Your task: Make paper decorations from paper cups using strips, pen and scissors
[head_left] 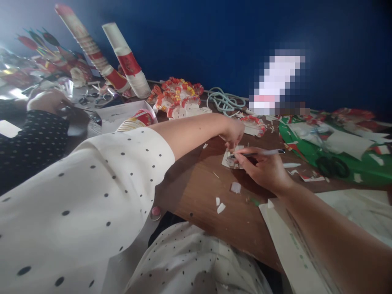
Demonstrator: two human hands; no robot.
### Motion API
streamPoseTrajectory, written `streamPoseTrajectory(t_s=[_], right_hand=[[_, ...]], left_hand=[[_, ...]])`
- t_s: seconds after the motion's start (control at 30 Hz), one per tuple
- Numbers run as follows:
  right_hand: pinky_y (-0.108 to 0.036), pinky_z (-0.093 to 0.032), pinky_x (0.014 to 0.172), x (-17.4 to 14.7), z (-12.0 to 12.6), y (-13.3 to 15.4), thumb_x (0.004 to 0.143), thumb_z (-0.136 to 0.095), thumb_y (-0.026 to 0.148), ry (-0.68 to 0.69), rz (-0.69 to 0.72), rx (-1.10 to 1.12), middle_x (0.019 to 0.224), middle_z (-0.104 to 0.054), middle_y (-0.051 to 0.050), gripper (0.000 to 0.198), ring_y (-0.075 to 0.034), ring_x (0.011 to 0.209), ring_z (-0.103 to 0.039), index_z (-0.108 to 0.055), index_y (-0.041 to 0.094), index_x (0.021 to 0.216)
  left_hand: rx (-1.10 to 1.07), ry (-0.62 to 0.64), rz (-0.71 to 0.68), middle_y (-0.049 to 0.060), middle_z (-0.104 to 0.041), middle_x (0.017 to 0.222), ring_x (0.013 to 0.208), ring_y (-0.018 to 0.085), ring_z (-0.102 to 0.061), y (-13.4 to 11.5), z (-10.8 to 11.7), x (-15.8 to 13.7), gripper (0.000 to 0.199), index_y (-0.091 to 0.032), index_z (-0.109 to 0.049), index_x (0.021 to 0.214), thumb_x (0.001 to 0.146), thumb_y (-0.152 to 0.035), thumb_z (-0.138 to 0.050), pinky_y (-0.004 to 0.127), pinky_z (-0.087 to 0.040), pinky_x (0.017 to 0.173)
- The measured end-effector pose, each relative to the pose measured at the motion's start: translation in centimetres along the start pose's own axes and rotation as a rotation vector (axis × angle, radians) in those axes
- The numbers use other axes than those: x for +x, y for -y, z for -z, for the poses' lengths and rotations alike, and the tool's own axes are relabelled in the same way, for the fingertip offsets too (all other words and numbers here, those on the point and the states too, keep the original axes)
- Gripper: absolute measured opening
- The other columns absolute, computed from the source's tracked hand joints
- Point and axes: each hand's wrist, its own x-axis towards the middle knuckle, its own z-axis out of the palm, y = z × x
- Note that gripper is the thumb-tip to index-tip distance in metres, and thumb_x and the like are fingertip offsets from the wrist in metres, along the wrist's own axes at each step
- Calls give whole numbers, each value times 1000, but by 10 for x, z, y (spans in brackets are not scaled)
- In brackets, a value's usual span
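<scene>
My right hand [265,166] is closed around a pen [266,152], whose tip points left at a small piece of white paper [228,161] with dark marks on it. My left hand [234,131] reaches in from the left. Its curled fingertips press on the far edge of that same paper, holding it against the brown table [190,179]. Part of the paper is hidden under my fingers. White paper scraps [235,187] lie on the near side of it.
Paper cups [139,118] lie beside my left forearm, with tall cup stacks [127,61] behind. Red-and-yellow trimmed paper crafts [180,96] and a coiled pale cord [225,101] line the wall. At right are green sheeting [361,167] and black-handled scissors [332,166]. Another person's hand [47,101] is at left.
</scene>
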Motion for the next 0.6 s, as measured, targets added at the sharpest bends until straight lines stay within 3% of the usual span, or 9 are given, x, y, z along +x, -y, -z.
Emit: streamPoseTrajectory(t_s=[0.2, 0.47, 0.6], right_hand=[[-32, -60, 72, 0, 1, 0, 87, -62, 31, -7, 5, -12, 79, -78, -1, 10, -21, 72, -74, -71, 26, 86], [-30, -58, 66, -1, 0, -2, 88, -63, 33, -17, -6, -1, 78, -77, -1, 12, -20, 70, -74, -71, 25, 83], [-28, -52, 50, 2, 5, 4, 89, -63, 40, -54, -91, 59, 69, -74, -2, 20, -16, 49, -64, -71, 22, 83]], left_hand=[[24, -9, -53, 4, -71, 66, 82, 24, -62, 1, 0, 0, 23, -20, -79, 71, 50, -16, -82, 35, -43, 80], [135, 3, -31, 5, -75, 76, 86, 24, -64, -1, 0, 0, 26, -21, -81, 80, 55, -18, -79, 34, -43, 84], [122, 8, -32, 6, -74, 75, 86, 24, -63, 0, 0, 1, 23, -18, -81, 77, 54, -15, -80, 33, -43, 82]])
